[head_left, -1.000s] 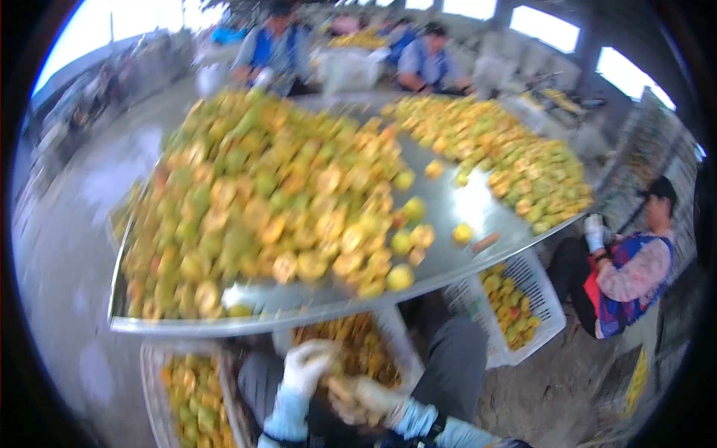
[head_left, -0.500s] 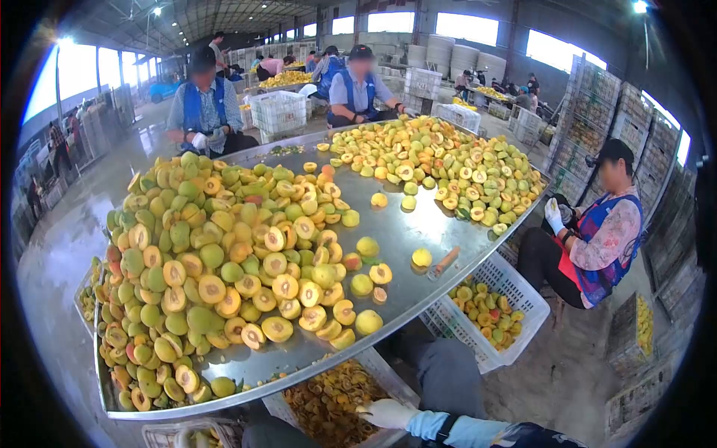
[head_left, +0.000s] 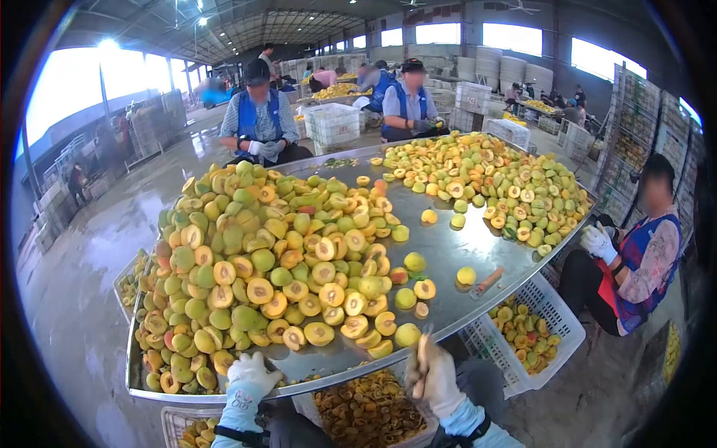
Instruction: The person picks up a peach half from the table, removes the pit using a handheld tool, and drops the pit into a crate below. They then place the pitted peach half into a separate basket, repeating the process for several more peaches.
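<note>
Fruit with yellow-green skin and, where cut, orange flesh lies heaped on a shiny grey metal table, the white-gloved left hand at the heap's near edge with thumb and fingers spread. The white-gloved right hand is curled, slightly blurred, at the table's rim near a white plastic crate of brown-orange scraps; what it pinches I cannot tell.

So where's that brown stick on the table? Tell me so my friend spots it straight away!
Find the big metal table heaped with fruit. Follow its near edge right, until a white slotted crate pokes out below; a single yellow fruit sits above there. To that fruit's right lies the brown stick: long and straight, while its neighbours are round.
</note>
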Tool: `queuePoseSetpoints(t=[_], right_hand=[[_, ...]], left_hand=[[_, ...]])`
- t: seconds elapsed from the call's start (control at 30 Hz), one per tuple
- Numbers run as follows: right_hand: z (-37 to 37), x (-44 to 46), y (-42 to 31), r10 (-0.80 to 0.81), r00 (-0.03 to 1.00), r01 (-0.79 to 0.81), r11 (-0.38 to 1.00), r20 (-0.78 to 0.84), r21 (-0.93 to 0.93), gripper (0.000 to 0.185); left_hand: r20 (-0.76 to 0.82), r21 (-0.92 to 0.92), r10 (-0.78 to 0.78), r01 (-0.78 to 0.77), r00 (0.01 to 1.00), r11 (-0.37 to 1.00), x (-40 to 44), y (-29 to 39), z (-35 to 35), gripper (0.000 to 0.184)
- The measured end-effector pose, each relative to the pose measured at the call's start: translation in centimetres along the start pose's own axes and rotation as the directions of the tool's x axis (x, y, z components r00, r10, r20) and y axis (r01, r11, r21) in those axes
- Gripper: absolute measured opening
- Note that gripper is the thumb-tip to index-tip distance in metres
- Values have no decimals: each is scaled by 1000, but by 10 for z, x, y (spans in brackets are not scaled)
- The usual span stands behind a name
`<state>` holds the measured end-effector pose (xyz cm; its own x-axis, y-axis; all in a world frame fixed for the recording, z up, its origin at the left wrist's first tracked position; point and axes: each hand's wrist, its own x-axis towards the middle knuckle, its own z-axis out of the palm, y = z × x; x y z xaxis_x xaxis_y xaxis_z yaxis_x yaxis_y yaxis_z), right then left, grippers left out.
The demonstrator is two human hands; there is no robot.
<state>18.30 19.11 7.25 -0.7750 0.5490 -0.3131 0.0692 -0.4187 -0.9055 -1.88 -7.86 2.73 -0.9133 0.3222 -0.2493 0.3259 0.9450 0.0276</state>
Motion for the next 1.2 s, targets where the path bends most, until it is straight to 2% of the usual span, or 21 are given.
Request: queuePoseSetpoints(t=[0.07, 0.1, 0.17, 0.2, 0.27, 0.33, 0.4, 0.43, 0.47, 0.53, 0.6, 0.67, 0.73, 0.8, 0.83, 0.87, 0.93, 1.0, 1.07, 1.1, 1.2], right_hand=[[-6, -4, -19, -46, 997, 43, 997, 58, 58, 48], [-7, -7, -20, -64, 994, 58, 996, 83, 72, 48], [-17, -23, 6, 227, 961, -192, 959, 161, -210, 42], [-31, -24, 35, 349, 909, -300, 928, 229, -222, 37], [-48, -37, 67, 352, 880, -54, 743, 320, -667, 36], [-53, -55, 93, 160, 847, 284, 669, 507, -686, 35], [-44, -72, 90, 300, 794, 253, 627, 528, -737, 37], [-44, -76, 104, 202, 794, 314, 671, 574, -671, 38], [-44, -78, 118, 104, 782, 380, 703, 614, -602, 38], [-40, -82, 121, 129, 791, 393, 643, 598, -658, 38], [-37, -86, 118, 155, 795, 412, 571, 586, -710, 38], [-33, -92, 114, 182, 824, 316, 638, 536, -702, 40], [-32, -91, 122, 100, 821, 382, 636, 562, -671, 40], [-45, -84, 129, 62, 804, 430, 627, 592, -650, 40], [-56, -79, 135, -119, 784, 576, 504, 609, -643, 36], [-64, -76, 142, -285, 718, 694, 357, 635, -625, 33], [-71, -68, 140, -239, 823, 561, 486, 516, -670, 34], [-60, -62, 125, -253, 833, 541, 559, 492, -628, 33], [-34, -65, 105, -198, 848, 461, 733, 492, -500, 31], [-24, -69, 95, -184, 851, 452, 733, 493, -508, 31], [5, -83, 72, -51, 803, 433, 735, 594, -522, 27]], left_hand=[[-250, 27, -57, 65, 967, 997, -17, -5, -6, 70], [-345, 104, 12, 26, 939, 994, -24, -18, -2, 76], [-183, 31, -126, 134, 975, 991, -25, -40, 2, 81], [-97, -29, -158, 156, 983, 987, -23, -52, 6, 79], [43, -43, -140, 141, 989, 989, -21, -50, -9, 76], [135, -43, -42, 48, 990, 998, -9, -41, -7, 69], [66, 125, 66, -74, 996, 989, -10, -18, -11, 62], [-106, 84, 187, -179, 977, 980, -13, -9, -11, 55], [-29, 192, 232, -222, 972, 956, -13, -1, -19, 54], [120, 108, 161, -174, 980, 979, -2, 9, -15, 54], [86, -1, 130, -130, 988, 991, -3, 17, -11, 56], [56, -96, 108, -102, 993, 990, -3, 21, -5, 58], [-40, -265, -77, 64, 996, 962, 2, 25, -5, 59], [-102, -679, -160, 49, 982, 732, 0, 17, -3, 59], [-67, -950, 25, -72, 997, 305, 0, 5, 11, 54], [-130, -971, 168, -91, 977, -220, -5, -11, 25, 49], [-172, -795, 233, 5, 957, -607, -49, 6, 19, 45], [-49, -696, 144, 69, 988, -714, -93, 35, 7, 56], [-60, -675, 146, 68, 987, -735, -114, 54, 18, 60], [-103, -727, 86, -15, 991, -686, -120, 63, 29, 60], [-55, -717, 34, -16, 998, -696, -142, 83, 33, 61]])
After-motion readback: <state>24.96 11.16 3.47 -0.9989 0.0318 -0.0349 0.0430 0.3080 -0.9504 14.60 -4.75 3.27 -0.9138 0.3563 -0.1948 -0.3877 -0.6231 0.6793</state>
